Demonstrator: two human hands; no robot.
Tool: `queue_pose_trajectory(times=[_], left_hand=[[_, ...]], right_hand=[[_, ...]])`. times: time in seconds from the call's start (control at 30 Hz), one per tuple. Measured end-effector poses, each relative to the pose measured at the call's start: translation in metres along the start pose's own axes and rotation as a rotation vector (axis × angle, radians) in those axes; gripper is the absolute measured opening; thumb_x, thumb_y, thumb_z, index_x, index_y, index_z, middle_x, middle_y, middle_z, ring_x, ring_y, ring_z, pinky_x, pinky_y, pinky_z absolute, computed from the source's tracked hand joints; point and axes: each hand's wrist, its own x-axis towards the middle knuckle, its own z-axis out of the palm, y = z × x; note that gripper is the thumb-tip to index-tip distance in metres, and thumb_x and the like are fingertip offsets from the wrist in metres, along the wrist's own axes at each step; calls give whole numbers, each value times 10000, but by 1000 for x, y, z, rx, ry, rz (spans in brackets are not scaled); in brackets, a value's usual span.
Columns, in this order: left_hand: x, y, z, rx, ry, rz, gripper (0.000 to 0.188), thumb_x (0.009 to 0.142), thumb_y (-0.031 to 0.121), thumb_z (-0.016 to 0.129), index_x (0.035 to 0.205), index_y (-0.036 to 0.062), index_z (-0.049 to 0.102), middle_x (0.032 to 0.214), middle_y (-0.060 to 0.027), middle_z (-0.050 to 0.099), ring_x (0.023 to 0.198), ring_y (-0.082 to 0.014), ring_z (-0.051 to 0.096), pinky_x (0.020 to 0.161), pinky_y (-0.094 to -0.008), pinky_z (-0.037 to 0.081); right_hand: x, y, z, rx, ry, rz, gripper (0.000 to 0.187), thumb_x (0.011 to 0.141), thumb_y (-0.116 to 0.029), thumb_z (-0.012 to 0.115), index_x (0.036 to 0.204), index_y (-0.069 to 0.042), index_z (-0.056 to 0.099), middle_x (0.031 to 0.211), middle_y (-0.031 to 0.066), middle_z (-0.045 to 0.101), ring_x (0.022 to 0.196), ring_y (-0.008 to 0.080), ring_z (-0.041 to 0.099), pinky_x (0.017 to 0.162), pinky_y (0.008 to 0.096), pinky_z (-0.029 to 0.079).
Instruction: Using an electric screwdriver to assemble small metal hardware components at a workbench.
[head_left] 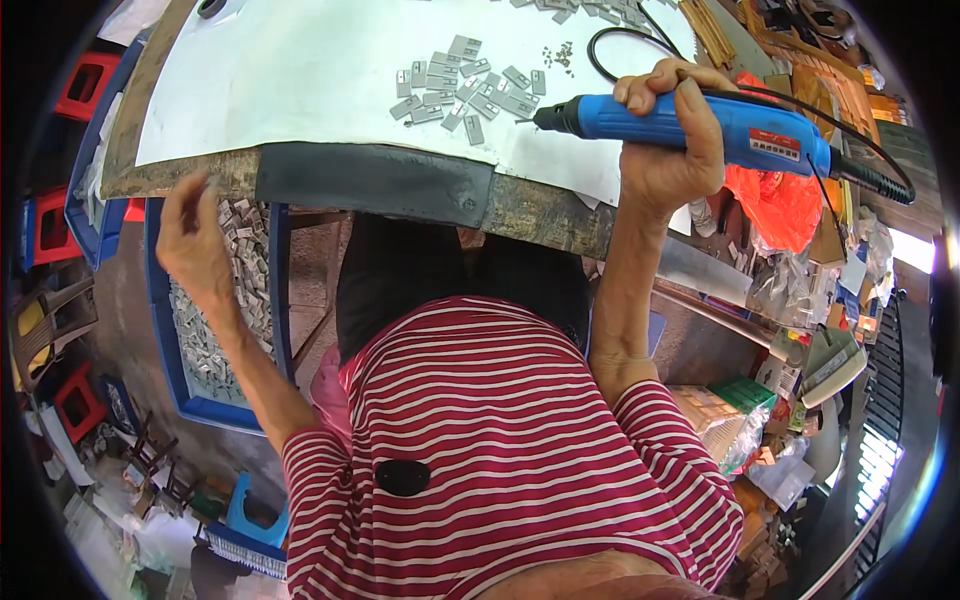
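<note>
My right hand (675, 135) grips a blue electric screwdriver (650, 120), held level above the table's right part with its black nose pointing left. The thin bit at its tip ends near a loose cluster of small grey metal blocks (474, 130) that look like pencil sharpeners. They lie on a white sheet (300, 90). Beyond them sits a little heap of tiny screw-like bits (558, 57). My left hand (195, 245) is raised at the table's left front edge, fingers apart, with nothing visible in it. Below it stands a blue bin (168, 345) full of similar grey blocks (225, 340).
A dark strip (375, 183) covers the middle of the worn wooden table edge (550, 218). More grey blocks (590, 10) lie at the far side. The tool's black cable (850, 115) loops on the right, near a red plastic bag (775, 210). Red stools (82, 400) stand at left.
</note>
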Motion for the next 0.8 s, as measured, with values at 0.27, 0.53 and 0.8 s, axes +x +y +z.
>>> queue_pose_trajectory(times=[0.27,0.53,0.8], left_hand=[[-25,-64,-86,754,4,132,157,815,42,597,959,29,657,890,-61,651,810,-140,585,705,-287,459],[-51,104,77,-227,-441,-3,230,789,43,664,1013,13,622,812,-2,588,716,-69,526,657,-191,437],[-68,115,147,-373,-493,8,227,741,109,698,886,-27,587,626,-89,543,515,-177,505,497,-304,424]], right_hand=[[-1,2,5,33,-17,-7,196,797,-73,492,979,-7,521,806,141,535,634,216,525,667,407,421],[-6,-6,10,208,-31,25,220,793,-98,504,994,-17,544,837,145,517,654,226,500,672,405,392],[-10,-11,4,221,-40,-7,230,810,-109,504,1008,-9,565,846,156,533,656,227,504,671,402,391]])
